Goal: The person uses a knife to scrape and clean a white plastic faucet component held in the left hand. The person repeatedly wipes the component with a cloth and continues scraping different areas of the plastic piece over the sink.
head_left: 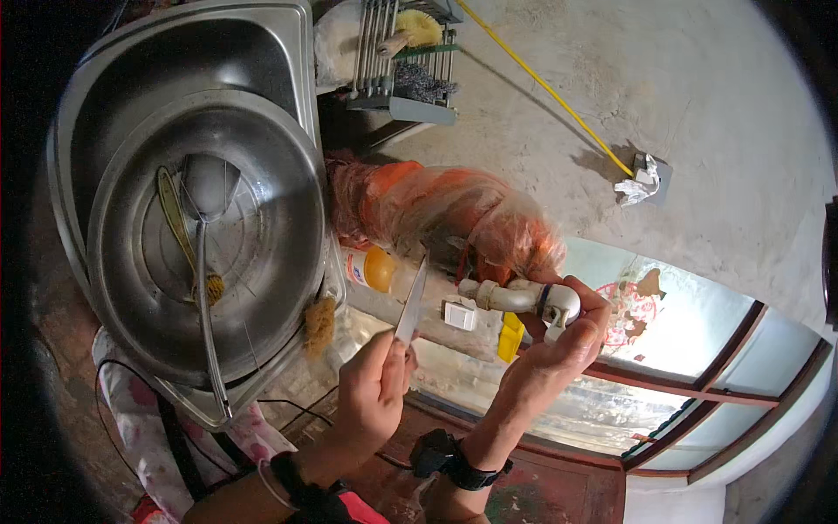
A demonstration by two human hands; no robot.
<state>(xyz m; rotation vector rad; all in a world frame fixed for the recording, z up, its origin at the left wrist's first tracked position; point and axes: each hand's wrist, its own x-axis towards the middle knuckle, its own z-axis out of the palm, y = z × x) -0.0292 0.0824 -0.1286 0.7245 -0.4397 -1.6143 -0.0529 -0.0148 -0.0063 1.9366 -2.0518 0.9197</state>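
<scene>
My left hand (374, 397) is closed around the handle of a knife (410, 306), whose narrow blade points up and away from me. My right hand (559, 345) grips the white plastic tap (548, 301) at the end of a short white pipe (497, 295); my fingers wrap over the tap's head. The knife tip stands a little left of the pipe and does not touch it. A dark watch sits on my right wrist, and bands circle my left wrist.
A wide steel basin (288, 166) rests in a steel sink (288, 35) at the left, holding a ladle (206, 188) and a yellowish utensil (175, 218). An orange bundle in clear plastic (436, 205), a bottle (371, 268), a wire rack (401, 61) and a window (698, 332) lie beyond.
</scene>
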